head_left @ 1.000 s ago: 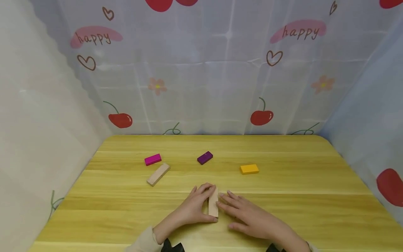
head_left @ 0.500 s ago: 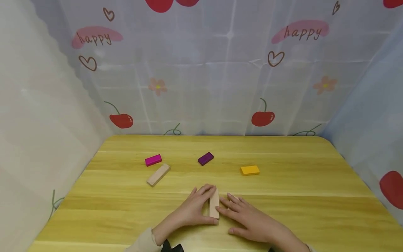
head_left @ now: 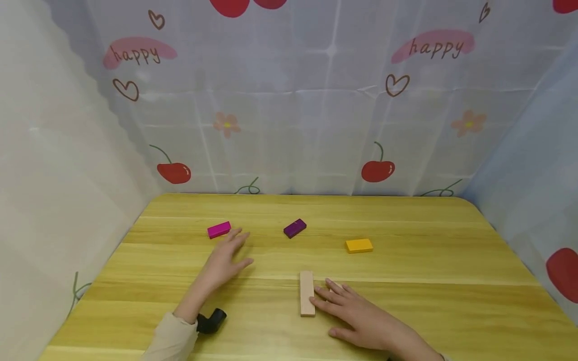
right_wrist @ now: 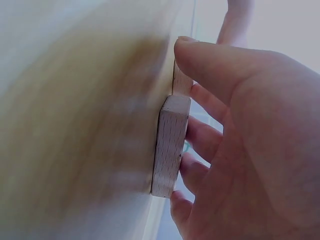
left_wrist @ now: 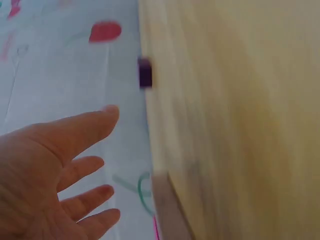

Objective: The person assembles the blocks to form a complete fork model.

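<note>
My left hand is over the left of the table, fingers spread, holding nothing. It hides a plain wooden block from the head view; the left wrist view shows that block below the fingers. A magenta block lies just beyond its fingertips. My right hand lies with fingers extended over a second wooden block, mostly covered in the head view. Its index fingertip reaches the edge of a third wooden block, lying lengthwise and uncovered in front of the person.
A purple block lies at the back middle of the wood-grain table, and a yellow block to its right. A printed curtain closes off the back and sides.
My left hand has let go of the middle wooden block and moved left and away from the person, over the left wooden block. The right hand has stayed almost in place.
</note>
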The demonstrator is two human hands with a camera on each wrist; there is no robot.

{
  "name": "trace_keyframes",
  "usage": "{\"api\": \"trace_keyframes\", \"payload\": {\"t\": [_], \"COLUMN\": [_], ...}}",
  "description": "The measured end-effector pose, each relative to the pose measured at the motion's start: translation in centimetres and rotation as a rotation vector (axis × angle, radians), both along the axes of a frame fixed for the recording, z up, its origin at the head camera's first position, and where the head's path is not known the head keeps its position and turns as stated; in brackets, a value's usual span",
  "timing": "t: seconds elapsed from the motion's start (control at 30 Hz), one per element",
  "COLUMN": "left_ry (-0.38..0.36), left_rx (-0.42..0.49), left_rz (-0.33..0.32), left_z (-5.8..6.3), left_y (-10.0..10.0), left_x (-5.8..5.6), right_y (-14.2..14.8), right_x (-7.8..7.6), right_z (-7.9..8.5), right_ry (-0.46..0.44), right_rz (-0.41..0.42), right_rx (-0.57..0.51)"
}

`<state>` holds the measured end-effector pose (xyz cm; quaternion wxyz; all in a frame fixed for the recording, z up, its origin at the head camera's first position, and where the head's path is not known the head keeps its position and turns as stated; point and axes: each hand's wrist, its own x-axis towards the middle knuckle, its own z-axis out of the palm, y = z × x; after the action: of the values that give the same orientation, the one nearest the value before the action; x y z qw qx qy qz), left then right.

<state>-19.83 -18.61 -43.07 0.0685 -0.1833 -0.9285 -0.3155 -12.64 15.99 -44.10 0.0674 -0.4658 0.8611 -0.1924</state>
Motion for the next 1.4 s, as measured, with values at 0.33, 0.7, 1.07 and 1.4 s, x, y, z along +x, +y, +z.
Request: {"api": "trace_keyframes", "payload": {"t": [0.33,0.7,1.07,1.4], "left_ry": [-0.161,-0.206,-0.182,-0.266], "left_rx": [-0.005,0.167,0.266,0.389], "left_rz": [-0.098,-0.055,0.018,-0.136], "left_z": [-1.0,-2.0,-2.9,-0.8], "left_y": [-7.0,-8.8,-8.9,-3.2], "left_x": [-0.8,-1.5,-1.7,-1.6], "right_y": [-0.1,-0.1,0.0,0.1], "right_x": [0.2,-0.1,-0.2,-0.1], "right_z": [-0.4,0.0,-0.1,-0.1], "right_ry": [0.014,0.007,0.026,0.001], "right_rz": [0.009,0.000,0.004,0.007], "right_rx": [0.001,0.013,0.017,0.017]}}
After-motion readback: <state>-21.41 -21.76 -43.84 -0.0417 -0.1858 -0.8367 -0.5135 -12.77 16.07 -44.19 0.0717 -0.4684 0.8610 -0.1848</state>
